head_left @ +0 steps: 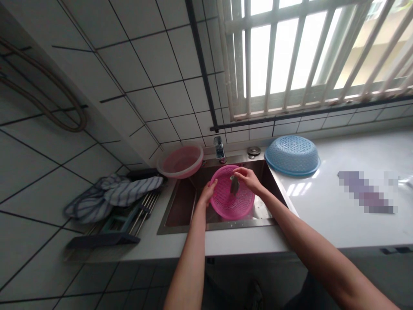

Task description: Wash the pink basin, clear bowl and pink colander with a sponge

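A bright pink plastic colander (222,202) is tilted up over the right basin of the steel sink (226,224). My left hand (208,192) grips its left rim, thumb on the inner side. In front of the colander, my right hand (248,177) pinches a small dark green, leaf-like piece (234,185) between thumb and fingertips. The piece hangs down over the colander's inside; its exact kind is too small to make out. Behind the colander stands the chrome faucet (219,148), and no water stream shows.
A pink basin (180,161) stands behind the sink on the left. At the right, a blue basket (293,156) lies upside down on the white counter (322,215). A striped cloth (112,196) rests on a rack (146,211) at the left. Window bars (303,56) rise behind.
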A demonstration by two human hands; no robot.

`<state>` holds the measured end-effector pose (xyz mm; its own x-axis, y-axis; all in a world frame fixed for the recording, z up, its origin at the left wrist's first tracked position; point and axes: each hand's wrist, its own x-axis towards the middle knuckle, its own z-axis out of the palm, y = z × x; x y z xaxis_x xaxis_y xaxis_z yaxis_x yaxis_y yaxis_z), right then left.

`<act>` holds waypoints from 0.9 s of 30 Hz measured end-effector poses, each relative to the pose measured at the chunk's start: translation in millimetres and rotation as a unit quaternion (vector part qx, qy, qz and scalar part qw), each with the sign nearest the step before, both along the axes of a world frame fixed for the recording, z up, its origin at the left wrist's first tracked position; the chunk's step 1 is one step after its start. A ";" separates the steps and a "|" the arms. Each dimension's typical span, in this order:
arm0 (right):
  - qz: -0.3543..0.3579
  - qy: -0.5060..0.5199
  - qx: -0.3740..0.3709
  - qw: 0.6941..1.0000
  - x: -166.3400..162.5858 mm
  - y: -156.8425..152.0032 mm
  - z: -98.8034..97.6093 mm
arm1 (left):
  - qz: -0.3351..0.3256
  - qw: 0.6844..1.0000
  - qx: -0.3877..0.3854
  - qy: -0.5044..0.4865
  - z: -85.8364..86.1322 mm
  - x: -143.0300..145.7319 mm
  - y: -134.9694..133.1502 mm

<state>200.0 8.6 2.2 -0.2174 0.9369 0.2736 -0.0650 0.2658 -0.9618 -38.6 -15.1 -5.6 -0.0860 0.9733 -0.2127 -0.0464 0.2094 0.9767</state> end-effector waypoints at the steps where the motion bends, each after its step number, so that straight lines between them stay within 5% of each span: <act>1: 0.003 0.029 -0.010 1.000 -2.6 -1.4 2.2 | -0.005 1.000 -0.006 -0.012 0.2 1.2 -0.4; 11: -0.037 0.027 0.017 0.999 -1.1 2.2 6.3 | -0.066 0.991 -0.060 -0.096 -0.7 10.9 -3.6; 17: 0.175 -0.042 0.024 0.983 -20.2 -9.1 1.7 | -0.080 0.988 -0.086 -0.096 -2.7 13.2 -5.1; 22: -0.003 -0.151 0.002 0.988 -2.0 -4.4 -11.6 | -0.089 0.981 -0.108 -0.133 7.1 15.2 -9.0; 27: 0.037 -0.304 0.049 0.951 5.3 -11.4 -9.8 | -0.093 0.982 -0.090 -0.138 13.8 18.5 -11.0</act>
